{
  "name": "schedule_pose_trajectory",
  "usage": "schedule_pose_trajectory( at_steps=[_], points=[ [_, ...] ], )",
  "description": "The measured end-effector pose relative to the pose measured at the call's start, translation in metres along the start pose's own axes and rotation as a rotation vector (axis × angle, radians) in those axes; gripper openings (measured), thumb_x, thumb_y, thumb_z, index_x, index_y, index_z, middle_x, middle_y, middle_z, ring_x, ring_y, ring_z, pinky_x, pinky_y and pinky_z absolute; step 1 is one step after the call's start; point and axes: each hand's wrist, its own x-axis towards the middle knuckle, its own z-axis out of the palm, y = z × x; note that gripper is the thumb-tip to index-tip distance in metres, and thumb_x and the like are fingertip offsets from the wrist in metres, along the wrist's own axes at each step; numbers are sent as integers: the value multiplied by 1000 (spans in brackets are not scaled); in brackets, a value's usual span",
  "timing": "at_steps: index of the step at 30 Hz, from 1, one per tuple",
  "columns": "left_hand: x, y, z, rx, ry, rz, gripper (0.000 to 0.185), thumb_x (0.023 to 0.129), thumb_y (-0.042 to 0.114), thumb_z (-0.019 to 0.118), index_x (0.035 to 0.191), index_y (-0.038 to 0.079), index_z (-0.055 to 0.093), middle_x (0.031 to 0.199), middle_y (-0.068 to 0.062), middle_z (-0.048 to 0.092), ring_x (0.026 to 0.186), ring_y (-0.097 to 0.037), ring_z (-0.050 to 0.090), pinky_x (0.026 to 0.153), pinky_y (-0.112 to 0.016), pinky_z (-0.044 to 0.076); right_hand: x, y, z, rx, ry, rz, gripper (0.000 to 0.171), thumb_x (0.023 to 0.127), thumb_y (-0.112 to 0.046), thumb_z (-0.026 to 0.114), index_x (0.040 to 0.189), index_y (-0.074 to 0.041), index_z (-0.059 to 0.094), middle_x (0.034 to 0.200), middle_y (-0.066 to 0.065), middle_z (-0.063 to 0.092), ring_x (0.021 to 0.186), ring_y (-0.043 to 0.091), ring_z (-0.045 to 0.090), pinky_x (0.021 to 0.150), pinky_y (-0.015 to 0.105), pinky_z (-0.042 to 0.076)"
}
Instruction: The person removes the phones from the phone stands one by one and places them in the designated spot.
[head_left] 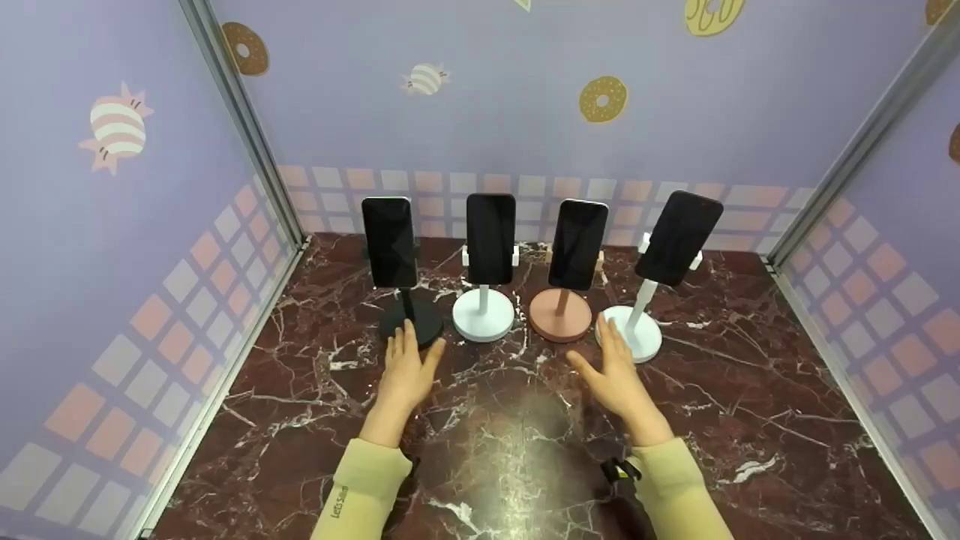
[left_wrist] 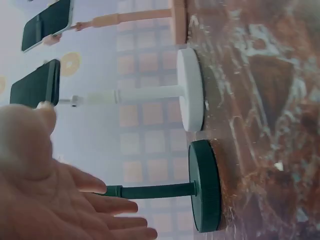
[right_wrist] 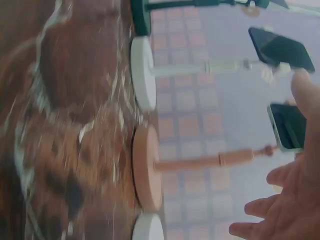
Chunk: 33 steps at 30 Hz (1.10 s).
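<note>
Several phones stand in a row on phone stands. On the left, a phone [head_left: 391, 244] is on a black stand [head_left: 429, 319]. Beside it a phone [head_left: 491, 240] rises above a white stand [head_left: 483, 324]. Then comes a phone [head_left: 577, 244] on a pinkish-brown stand [head_left: 560, 322], and at the right a tilted phone [head_left: 679, 236] on another white stand [head_left: 646, 345]. My left hand [head_left: 406, 371] reaches toward the black base, fingers extended, thumb apart. My right hand [head_left: 619, 375] is spread just before the right white base, partly covering it. Both hands hold nothing; contact with the bases cannot be told.
A dark red marbled tabletop [head_left: 510, 420] carries the stands. Purple panels with tile and sweets patterns enclose it: a back wall [head_left: 510, 135], a left wall [head_left: 67, 247] and a right wall [head_left: 892, 262]. Metal posts mark the back corners.
</note>
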Motion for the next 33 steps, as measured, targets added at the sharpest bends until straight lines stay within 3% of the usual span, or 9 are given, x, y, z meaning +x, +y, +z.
schedule_pose_trajectory(
  at_steps=[5, 11, 17, 21, 24, 33],
  points=[
    [6, -1, -12, -182, 82, 5, 84, 108, 57, 36, 162, -4, 14, 164, -36, 21, 152, -54, 24, 124, -64, 24, 10, -23, 11, 194, -10, -38, 80, 105, -32, 59, 163, 1, 14, 168, 31, 15, 156, 49, 17, 127, 63, 16],
    [10, -6, -25, -306, 209, -2, 81, 109, 55, 32, 160, -7, 21, 162, -34, 30, 150, -50, 30, 125, -60, 25, 18, -50, 24, 240, -3, -55, 66, 107, -28, 55, 160, 1, 27, 159, 33, 37, 145, 50, 41, 121, 61, 34],
    [15, -6, -39, -416, 342, 20, 81, 109, 54, 35, 156, -11, 27, 158, -33, 38, 149, -45, 37, 126, -52, 28, 24, -82, 36, 354, -53, -97, 53, 108, -23, 53, 152, 5, 41, 151, 31, 49, 138, 46, 51, 118, 57, 40],
    [20, -3, -50, -470, 361, 11, 88, 105, 63, 32, 159, -6, 25, 162, -30, 34, 151, -42, 36, 127, -50, 28, 32, -104, 42, 436, -117, -132, 49, 109, -22, 51, 150, 4, 44, 153, 28, 48, 141, 44, 49, 118, 55, 41],
    [24, 0, -58, -499, 365, 3, 84, 106, 60, 32, 161, -3, 24, 164, -28, 32, 153, -40, 34, 128, -50, 27, 39, -120, 46, 485, -166, -153, 49, 110, -22, 48, 151, 5, 42, 157, 27, 44, 147, 44, 42, 122, 54, 37],
    [45, 20, -74, -552, 448, 30, 56, 113, 28, 39, 159, -2, 30, 165, -24, 34, 152, -38, 36, 127, -46, 29, 65, -165, 59, 500, -166, -210, 50, 110, -23, 50, 151, 5, 43, 156, 24, 47, 147, 37, 45, 124, 45, 37]
  ],
)
